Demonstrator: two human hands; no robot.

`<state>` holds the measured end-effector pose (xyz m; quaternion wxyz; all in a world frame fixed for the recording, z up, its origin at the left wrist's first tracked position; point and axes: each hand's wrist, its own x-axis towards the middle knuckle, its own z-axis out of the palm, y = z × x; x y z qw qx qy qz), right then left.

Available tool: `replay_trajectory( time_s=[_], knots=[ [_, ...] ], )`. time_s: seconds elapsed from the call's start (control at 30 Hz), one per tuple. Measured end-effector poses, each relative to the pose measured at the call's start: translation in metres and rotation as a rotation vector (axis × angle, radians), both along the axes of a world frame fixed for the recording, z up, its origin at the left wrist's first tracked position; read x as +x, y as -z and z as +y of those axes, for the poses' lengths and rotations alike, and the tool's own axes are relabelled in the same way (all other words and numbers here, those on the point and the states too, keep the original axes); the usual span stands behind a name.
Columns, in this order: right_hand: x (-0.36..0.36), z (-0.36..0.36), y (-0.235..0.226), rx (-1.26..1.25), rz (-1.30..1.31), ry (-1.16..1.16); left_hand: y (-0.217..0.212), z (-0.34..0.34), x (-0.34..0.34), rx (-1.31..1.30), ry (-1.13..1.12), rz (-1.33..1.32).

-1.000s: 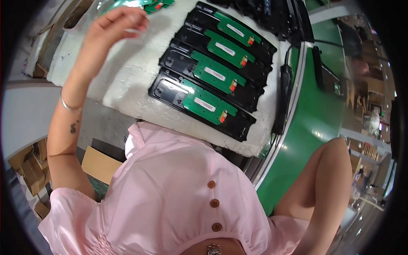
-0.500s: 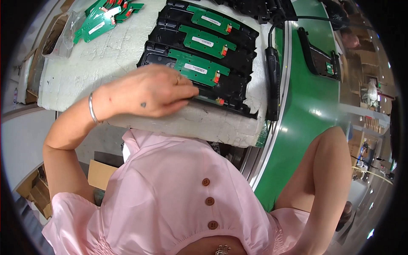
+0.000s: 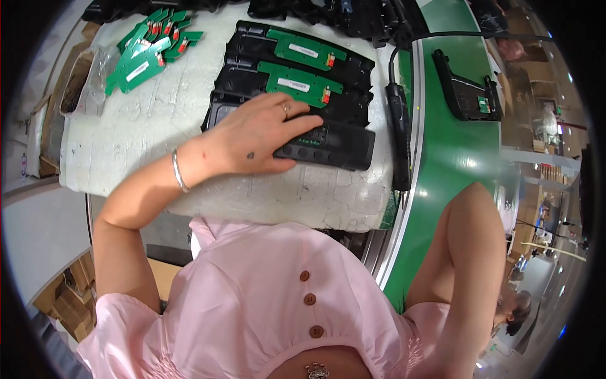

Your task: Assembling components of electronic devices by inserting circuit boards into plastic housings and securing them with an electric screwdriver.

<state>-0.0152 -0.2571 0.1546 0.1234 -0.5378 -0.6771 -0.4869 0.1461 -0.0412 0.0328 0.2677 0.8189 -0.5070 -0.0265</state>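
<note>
My left hand (image 3: 259, 134) lies with its fingers spread over the nearest black plastic housing (image 3: 350, 146). That housing shows a face with a row of round buttons, and the hand covers its left part. Thumb and index finger rest apart on its surface. Just beyond it, a green circuit board (image 3: 315, 95) with a white label and a red-and-white connector sits in another black housing. Farther back, a second green board (image 3: 287, 55) sits in a similar housing. My right arm (image 3: 473, 252) is bent at the right, its hand outside the view.
Loose green boards (image 3: 136, 60) are heaped at the far left of the pale, worn work surface (image 3: 126, 145). A black corded tool (image 3: 399, 136) lies along its right edge. Another black housing (image 3: 464, 95) rests on the green bench (image 3: 448, 170). Dark parts (image 3: 353, 19) crowd the back.
My left hand has moved right and spread its fingers. Green boards showed at the near end before; a buttoned face shows there now. The whole scene sits slightly lower in view.
</note>
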Motion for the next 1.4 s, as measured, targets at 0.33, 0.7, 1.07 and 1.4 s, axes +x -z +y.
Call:
replay_trajectory(
  time_s=[0.33,0.7,1.07,1.4],
  knots=[
    [0.176,0.023,0.078,-0.133,1.172,0.639,-0.006,0.018,-0.024,-0.015,0.101,0.068],
    [0.206,0.013,0.097,-0.324,1.070,0.731,-0.006,0.016,-0.011,0.135,0.122,0.102],
    [0.252,0.019,0.141,-0.270,0.979,0.972,-0.016,0.043,0.000,-0.246,-0.183,0.054],
    [0.129,0.058,0.064,-0.348,1.367,0.916,-0.010,0.091,-0.005,-0.681,-0.574,0.281]
  ],
)
